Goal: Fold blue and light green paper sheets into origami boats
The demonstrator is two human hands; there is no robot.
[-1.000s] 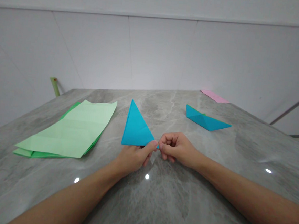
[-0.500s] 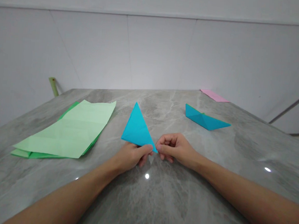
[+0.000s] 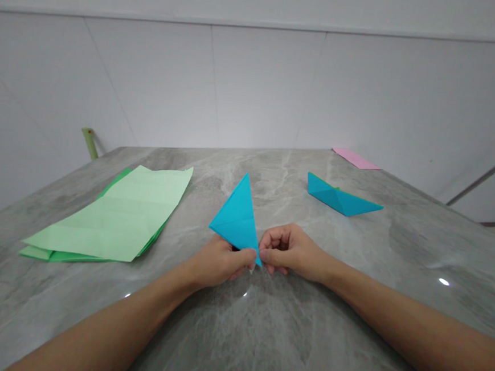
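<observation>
A folded blue paper (image 3: 237, 214), triangular in outline with one point up, is held just above the table. My left hand (image 3: 223, 262) grips it near its lower right corner, thumb on the near face and the other fingers behind. At that same corner my right hand (image 3: 290, 250) is closed, its thumb and index finger pinching the paper's edge. How much of the edge lies between those fingertips is hidden.
A blue paper boat (image 3: 343, 200) with green edges stands on the grey marbled table (image 3: 270, 336), right of my hands. Light and dark green sheets (image 3: 112, 215) lie stacked at the left. Pink paper (image 3: 356, 158) rests at the far right edge, by the white wall (image 3: 255, 89).
The folded blue paper has turned clockwise, its upper point swinging right and its lower corner dropping. Both hands have shifted slightly with it and still hold that corner.
</observation>
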